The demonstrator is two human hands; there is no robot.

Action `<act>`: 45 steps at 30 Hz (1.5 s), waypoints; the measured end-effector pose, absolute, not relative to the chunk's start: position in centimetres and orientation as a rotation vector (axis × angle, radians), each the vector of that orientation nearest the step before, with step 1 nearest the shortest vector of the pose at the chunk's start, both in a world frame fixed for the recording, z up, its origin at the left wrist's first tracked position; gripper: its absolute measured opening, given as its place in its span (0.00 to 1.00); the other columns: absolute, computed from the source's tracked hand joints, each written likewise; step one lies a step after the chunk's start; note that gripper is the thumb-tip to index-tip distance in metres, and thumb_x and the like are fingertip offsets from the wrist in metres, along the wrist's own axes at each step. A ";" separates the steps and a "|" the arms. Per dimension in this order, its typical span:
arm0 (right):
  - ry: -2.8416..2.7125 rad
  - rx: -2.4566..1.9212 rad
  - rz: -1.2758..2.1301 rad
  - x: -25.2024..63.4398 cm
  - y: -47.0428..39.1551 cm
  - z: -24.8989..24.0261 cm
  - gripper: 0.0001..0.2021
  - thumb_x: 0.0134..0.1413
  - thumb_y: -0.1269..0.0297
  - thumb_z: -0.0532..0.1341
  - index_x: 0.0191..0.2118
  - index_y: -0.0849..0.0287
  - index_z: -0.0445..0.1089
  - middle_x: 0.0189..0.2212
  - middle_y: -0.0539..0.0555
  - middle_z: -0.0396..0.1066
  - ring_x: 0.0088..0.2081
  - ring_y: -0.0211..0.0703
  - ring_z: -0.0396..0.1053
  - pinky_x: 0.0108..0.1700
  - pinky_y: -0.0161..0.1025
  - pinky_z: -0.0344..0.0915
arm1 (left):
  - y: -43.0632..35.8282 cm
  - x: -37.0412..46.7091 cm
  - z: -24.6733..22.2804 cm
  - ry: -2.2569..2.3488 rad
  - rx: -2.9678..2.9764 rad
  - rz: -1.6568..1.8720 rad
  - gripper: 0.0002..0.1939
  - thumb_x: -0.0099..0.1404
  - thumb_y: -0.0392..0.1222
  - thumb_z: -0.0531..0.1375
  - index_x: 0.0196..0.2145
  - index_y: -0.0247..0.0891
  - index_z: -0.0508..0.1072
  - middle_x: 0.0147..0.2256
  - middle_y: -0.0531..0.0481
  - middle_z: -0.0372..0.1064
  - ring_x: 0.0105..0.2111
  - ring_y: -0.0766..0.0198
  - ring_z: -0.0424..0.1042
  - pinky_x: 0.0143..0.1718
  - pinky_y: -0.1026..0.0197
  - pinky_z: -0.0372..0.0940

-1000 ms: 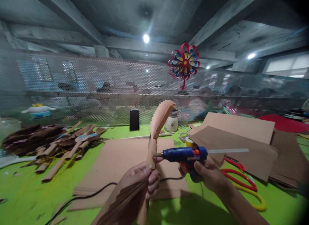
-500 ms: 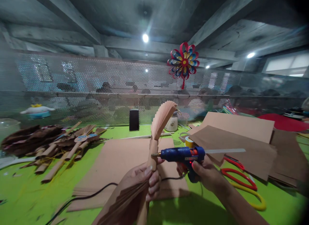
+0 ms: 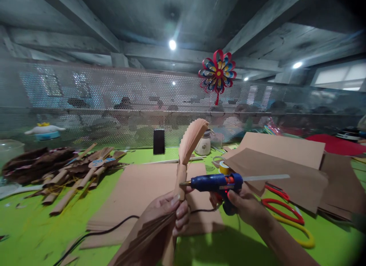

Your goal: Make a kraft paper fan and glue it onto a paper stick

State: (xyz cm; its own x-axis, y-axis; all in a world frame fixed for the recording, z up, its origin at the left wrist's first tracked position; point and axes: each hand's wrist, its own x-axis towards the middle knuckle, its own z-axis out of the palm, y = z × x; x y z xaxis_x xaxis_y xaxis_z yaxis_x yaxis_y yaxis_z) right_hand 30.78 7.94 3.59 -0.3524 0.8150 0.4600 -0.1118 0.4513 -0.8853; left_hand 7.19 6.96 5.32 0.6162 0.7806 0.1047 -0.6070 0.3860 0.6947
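My left hand (image 3: 168, 212) is closed around a pleated brown paper piece (image 3: 190, 144), whose folds fan out above a rolled paper band and again below my fingers. In my right hand (image 3: 243, 205) is a blue hot glue gun (image 3: 215, 182), pointing left, with a small red light lit on its body. Its brass nozzle meets or nearly meets the paper band just above my left thumb. A clear glue stick (image 3: 267, 177) sticks out of the gun's back end.
Brown paper sheets (image 3: 143, 189) lie beneath my hands, crossed by a black cord (image 3: 105, 230). Scissors with red handles (image 3: 283, 211) and a yellow-handled pair (image 3: 305, 235) lie right. More paper (image 3: 277, 174) is behind them. Rolled paper pieces (image 3: 77, 182) lie left; a phone (image 3: 159, 142) stands behind.
Almost nothing differs. The pleated paper's top has tilted very slightly left, and the glue gun stays at the paper band.
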 end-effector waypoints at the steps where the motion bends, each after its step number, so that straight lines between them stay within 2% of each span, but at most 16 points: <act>1: -1.636 -0.613 1.086 30.8 8.0 3.7 0.23 0.56 0.45 0.56 0.32 0.64 0.71 0.26 0.56 0.68 0.28 0.40 0.63 0.30 0.38 0.62 | 6.9 7.2 5.3 0.264 0.760 0.895 0.08 0.58 0.38 0.64 0.34 0.30 0.71 0.20 0.56 0.56 0.17 0.76 0.55 0.17 0.72 0.48; 4: -1.614 -0.581 1.081 30.6 8.0 4.0 0.23 0.57 0.46 0.55 0.32 0.64 0.71 0.28 0.57 0.68 0.30 0.42 0.64 0.32 0.39 0.62 | 6.8 7.2 5.4 0.266 0.760 0.883 0.13 0.59 0.37 0.63 0.41 0.29 0.71 0.20 0.57 0.56 0.17 0.76 0.53 0.17 0.71 0.48; 10: -1.612 -0.589 1.157 30.9 8.0 3.5 0.21 0.56 0.46 0.57 0.34 0.63 0.71 0.27 0.57 0.68 0.30 0.43 0.65 0.33 0.41 0.62 | 6.3 7.2 6.1 0.294 0.754 0.906 0.14 0.59 0.38 0.63 0.42 0.28 0.71 0.20 0.57 0.55 0.18 0.76 0.53 0.17 0.71 0.48; 17: -1.428 -0.564 1.058 31.6 8.0 4.7 0.17 0.57 0.50 0.57 0.38 0.61 0.70 0.30 0.57 0.69 0.30 0.43 0.64 0.35 0.42 0.62 | 7.3 6.7 5.5 0.279 0.758 0.896 0.19 0.57 0.39 0.65 0.45 0.29 0.71 0.20 0.57 0.55 0.17 0.76 0.51 0.17 0.71 0.47; 20: -1.384 -0.731 0.935 31.8 8.9 4.9 0.16 0.58 0.51 0.57 0.39 0.61 0.70 0.28 0.55 0.68 0.28 0.40 0.63 0.33 0.39 0.61 | 7.7 6.5 5.3 0.313 0.758 0.933 0.19 0.57 0.38 0.65 0.46 0.29 0.71 0.20 0.57 0.55 0.17 0.76 0.52 0.17 0.71 0.47; 25: -1.644 -1.203 0.601 31.4 12.8 4.4 0.17 0.54 0.51 0.59 0.31 0.62 0.71 0.26 0.53 0.67 0.25 0.38 0.61 0.26 0.34 0.57 | 8.2 6.0 6.0 0.393 0.793 1.041 0.21 0.55 0.37 0.66 0.46 0.28 0.71 0.21 0.56 0.57 0.19 0.75 0.55 0.18 0.70 0.48; 27: -1.825 -1.299 0.319 30.7 15.1 4.2 0.13 0.53 0.55 0.61 0.32 0.62 0.72 0.27 0.53 0.67 0.28 0.40 0.63 0.29 0.35 0.59 | 8.3 5.9 6.3 0.433 0.795 1.085 0.23 0.54 0.37 0.67 0.47 0.28 0.70 0.22 0.56 0.58 0.20 0.74 0.56 0.19 0.70 0.49; 28: -1.952 -1.319 0.180 30.3 16.3 4.2 0.12 0.53 0.57 0.61 0.36 0.62 0.73 0.29 0.53 0.68 0.30 0.41 0.64 0.32 0.36 0.61 | 8.3 5.8 6.4 0.443 0.798 1.100 0.25 0.53 0.37 0.67 0.48 0.28 0.69 0.22 0.56 0.58 0.20 0.74 0.56 0.19 0.70 0.49; 32: -2.132 -1.291 0.048 28.5 20.4 3.9 0.14 0.46 0.68 0.64 0.42 0.60 0.73 0.36 0.56 0.68 0.38 0.46 0.65 0.40 0.40 0.62 | 8.6 5.6 6.4 0.464 0.835 1.165 0.31 0.52 0.39 0.68 0.53 0.29 0.66 0.21 0.56 0.58 0.20 0.73 0.56 0.20 0.70 0.51; 37: -2.349 -1.157 -0.046 27.2 22.9 3.5 0.22 0.41 0.80 0.63 0.45 0.61 0.73 0.43 0.58 0.69 0.45 0.49 0.65 0.47 0.42 0.61 | 9.7 4.9 5.7 0.474 0.904 1.190 0.30 0.52 0.39 0.68 0.52 0.30 0.67 0.21 0.56 0.60 0.20 0.73 0.58 0.20 0.70 0.52; 42: -2.341 -1.132 -0.092 27.9 22.1 3.1 0.25 0.39 0.80 0.64 0.47 0.58 0.71 0.46 0.58 0.69 0.48 0.51 0.64 0.50 0.46 0.61 | 9.8 4.7 5.4 0.582 0.938 1.212 0.26 0.53 0.40 0.67 0.49 0.29 0.70 0.23 0.54 0.63 0.22 0.73 0.61 0.23 0.70 0.56; 45: -2.211 -1.182 -0.122 27.8 19.6 3.1 0.21 0.46 0.77 0.63 0.49 0.59 0.69 0.45 0.60 0.68 0.49 0.52 0.62 0.50 0.50 0.60 | 9.4 5.2 5.2 0.675 0.923 1.247 0.25 0.51 0.41 0.69 0.46 0.30 0.71 0.24 0.54 0.65 0.22 0.72 0.62 0.24 0.69 0.57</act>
